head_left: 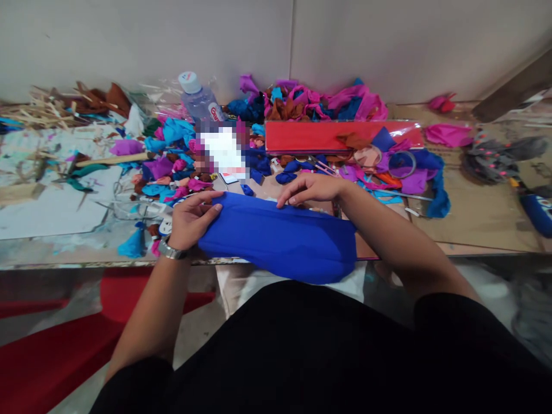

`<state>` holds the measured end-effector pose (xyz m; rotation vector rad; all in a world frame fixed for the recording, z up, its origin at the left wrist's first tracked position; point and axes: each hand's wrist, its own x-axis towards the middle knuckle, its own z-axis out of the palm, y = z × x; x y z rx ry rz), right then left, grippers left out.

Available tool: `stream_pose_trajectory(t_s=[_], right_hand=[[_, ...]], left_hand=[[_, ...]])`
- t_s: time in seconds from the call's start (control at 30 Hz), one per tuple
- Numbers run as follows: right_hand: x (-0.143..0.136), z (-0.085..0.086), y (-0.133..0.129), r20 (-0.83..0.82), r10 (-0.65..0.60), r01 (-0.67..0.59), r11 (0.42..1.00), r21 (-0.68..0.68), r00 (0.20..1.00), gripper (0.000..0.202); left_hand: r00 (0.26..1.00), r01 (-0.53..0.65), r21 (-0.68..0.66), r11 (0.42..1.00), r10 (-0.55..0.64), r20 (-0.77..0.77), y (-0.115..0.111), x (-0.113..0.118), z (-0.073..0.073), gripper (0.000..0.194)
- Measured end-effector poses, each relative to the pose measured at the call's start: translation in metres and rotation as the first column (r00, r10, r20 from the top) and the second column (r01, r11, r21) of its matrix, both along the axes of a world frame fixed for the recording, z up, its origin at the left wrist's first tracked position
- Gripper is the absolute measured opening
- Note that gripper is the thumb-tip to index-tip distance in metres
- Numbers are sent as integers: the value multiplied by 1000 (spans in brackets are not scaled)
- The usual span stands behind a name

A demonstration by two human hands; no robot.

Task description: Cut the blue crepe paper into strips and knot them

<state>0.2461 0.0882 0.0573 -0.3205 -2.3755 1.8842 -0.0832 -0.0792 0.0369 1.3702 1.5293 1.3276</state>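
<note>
A long piece of blue fabric lies across the front edge of the table, its lower side hanging toward my lap. My left hand, with a metal watch on the wrist, pinches the fabric's upper left corner between thumb and fingers. Over the upper edge, near its middle, my right hand rests with bent fingers apart, the fingertips touching the fabric. Small blue fabric bits lie just beyond this hand.
Beyond are a bottle, a lit phone, a red pack, a tape roll and heaps of coloured scraps. Wooden sticks lie far left. A dark netted bundle and cardboard are at right.
</note>
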Motion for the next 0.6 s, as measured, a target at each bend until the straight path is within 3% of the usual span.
stream_pose_trajectory(t_s=[0.3,0.6], right_hand=[[33,11,2,136,158,-162,986,22,978,34],[61,14,8,164,11,-24,997,75,986,32]], left_hand=[[999,-28,46,999,29,-24,1,-5,-1,42],[999,-34,37,999,36,-32,2,-8,-9,43]])
